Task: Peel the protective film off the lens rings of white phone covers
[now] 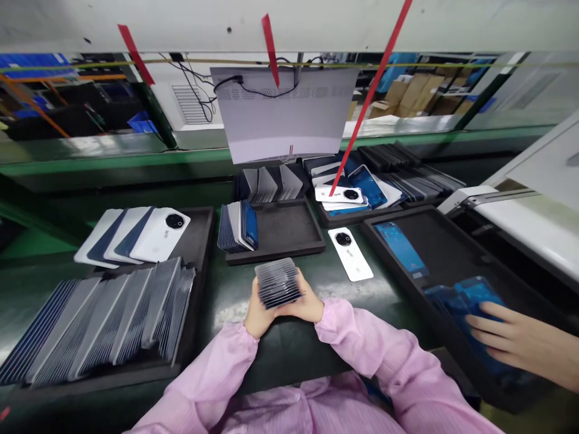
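Note:
Between my two hands is a thick stack of thin grey phone back panels [278, 282], edges up and slightly blurred, above the dark green bench. My left hand [257, 314] wraps its left side and my right hand [308, 302] its right side, with the hands meeting beneath. Just beyond stands a black foam tray [289, 232] with a row of upright panels [238, 226] at its left end. A white phone back cover [350, 256] with a round black camera area lies on the bench, to the right of the stack.
At left, a black tray [192, 343] bears rows of grey panels [108, 319] and white covers [158, 238]. A co-worker's hand [511, 337] touches blue-filmed panels in the right tray [446, 241]. More covers fill a back tray [346, 193]. A monitor's back [289, 120] stands ahead.

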Available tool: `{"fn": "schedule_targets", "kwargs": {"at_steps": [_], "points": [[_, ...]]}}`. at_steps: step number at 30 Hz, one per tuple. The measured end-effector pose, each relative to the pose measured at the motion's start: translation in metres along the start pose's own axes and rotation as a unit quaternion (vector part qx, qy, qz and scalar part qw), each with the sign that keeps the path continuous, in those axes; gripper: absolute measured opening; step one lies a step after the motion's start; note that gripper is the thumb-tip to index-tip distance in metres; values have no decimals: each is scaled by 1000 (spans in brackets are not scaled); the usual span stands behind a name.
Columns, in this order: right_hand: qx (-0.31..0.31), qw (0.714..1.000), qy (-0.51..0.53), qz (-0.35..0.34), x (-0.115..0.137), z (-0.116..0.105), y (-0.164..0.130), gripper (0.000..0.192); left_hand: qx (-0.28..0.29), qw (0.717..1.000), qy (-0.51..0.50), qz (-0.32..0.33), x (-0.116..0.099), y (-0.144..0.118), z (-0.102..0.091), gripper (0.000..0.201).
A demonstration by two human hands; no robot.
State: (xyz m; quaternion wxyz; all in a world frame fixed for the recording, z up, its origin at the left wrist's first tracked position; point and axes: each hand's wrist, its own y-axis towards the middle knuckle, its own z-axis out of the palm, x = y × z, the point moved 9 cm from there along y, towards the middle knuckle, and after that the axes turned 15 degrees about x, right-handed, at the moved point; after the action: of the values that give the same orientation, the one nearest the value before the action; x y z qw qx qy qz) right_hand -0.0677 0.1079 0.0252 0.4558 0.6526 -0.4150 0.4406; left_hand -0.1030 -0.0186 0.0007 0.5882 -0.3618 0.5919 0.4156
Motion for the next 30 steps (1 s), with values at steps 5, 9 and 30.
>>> {"fn": "schedule_targets", "kwargs": {"at_steps": [5, 9, 30], "points": [[-10, 1000, 19, 22, -19, -1, -3, 76, 38, 999, -3, -27, 21, 3, 6, 59], [-6, 998, 44, 45, -21, -1, 0, 68, 62, 996, -28, -52, 28, 6, 10, 53], [104, 913, 395, -10, 29, 0, -13, 88, 371, 846, -275, -266, 5, -64, 79, 54]]}}
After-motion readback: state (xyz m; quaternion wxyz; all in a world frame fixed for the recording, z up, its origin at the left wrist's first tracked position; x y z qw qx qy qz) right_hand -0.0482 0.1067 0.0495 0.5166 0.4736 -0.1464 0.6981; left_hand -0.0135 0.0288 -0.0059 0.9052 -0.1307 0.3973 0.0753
